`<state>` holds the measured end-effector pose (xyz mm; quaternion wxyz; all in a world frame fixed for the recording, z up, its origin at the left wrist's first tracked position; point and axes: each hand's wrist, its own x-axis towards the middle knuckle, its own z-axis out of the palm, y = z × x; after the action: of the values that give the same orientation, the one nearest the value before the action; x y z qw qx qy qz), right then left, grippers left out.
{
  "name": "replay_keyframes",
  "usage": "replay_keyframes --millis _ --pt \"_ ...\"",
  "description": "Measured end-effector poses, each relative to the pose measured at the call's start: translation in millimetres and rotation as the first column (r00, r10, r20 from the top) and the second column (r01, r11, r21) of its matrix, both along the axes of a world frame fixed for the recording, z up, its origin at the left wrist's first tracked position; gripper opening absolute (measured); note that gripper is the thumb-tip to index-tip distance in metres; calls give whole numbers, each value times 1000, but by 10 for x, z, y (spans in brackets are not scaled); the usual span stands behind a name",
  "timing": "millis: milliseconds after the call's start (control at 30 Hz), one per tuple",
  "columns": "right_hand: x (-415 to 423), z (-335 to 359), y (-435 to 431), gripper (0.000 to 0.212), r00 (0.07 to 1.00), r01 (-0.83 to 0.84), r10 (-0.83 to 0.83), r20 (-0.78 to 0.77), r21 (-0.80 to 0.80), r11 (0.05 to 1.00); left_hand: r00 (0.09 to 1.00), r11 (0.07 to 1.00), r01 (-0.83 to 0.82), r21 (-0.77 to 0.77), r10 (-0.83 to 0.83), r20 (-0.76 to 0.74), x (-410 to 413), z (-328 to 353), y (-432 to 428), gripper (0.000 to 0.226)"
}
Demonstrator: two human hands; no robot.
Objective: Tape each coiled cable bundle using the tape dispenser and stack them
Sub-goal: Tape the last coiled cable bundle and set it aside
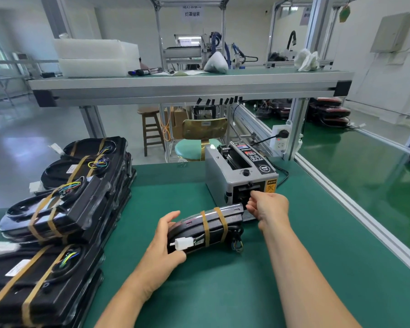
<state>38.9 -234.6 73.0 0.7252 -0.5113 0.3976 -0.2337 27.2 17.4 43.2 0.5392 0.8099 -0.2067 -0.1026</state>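
My left grip (166, 245) clasps the near end of the cable bundle (206, 227), which lies on the worktop (223, 292) just before the tape dispenser (242, 176). My right grip (269, 207) curls at the dispenser's mouth; whether it pinches tape, I cannot tell. Well left of the dispenser stand taped stacks (64, 209).

We see a matt green bench mat (223, 292) that looks rubbery. The black cable bundle (191, 229) sits in glossy moulded plastic, banded with dull, paper-like tan tape (205, 229). Its white connector (184, 244) is smooth plastic. The grey tape dispenser (219, 185) has a satin casing, the silver shelf rail (175, 89) is brushed aluminium, and the brown stool (150, 111) is plain wood.
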Motion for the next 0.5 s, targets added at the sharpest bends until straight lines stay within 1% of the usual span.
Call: replay_keyframes --millis 100,133,200,300,333,400,500 --pt "-55 29 66 15 1000 14 -15 -8 -64 998 1000 999 -18 -33 18 4 -24 10 -3 73" --pt "-105 58 111 15 1000 20 -18 23 -71 997 1000 999 -25 -46 25 15 -34 9 -9 70" --pt "-234 139 259 19 991 24 -10 134 -99 995 999 998 -22 -57 24 32 -50 13 -19 65" --pt "-436 229 679 27 957 -46 107 269 -223 974 999 998 -22 -64 24 35 -43 18 -26 62" --pt "-487 217 834 27 948 -81 164 274 -288 954 999 998 -26 -63 29 33 -39 22 -30 62" --pt "-550 146 1088 26 946 -120 234 226 -425 897 999 997 -28 -69 30 22 -33 29 -31 65" --pt "-574 20 1262 31 959 -89 224 173 -566 819 999 995 -15 -103 11 -44 -38 49 -29 66"
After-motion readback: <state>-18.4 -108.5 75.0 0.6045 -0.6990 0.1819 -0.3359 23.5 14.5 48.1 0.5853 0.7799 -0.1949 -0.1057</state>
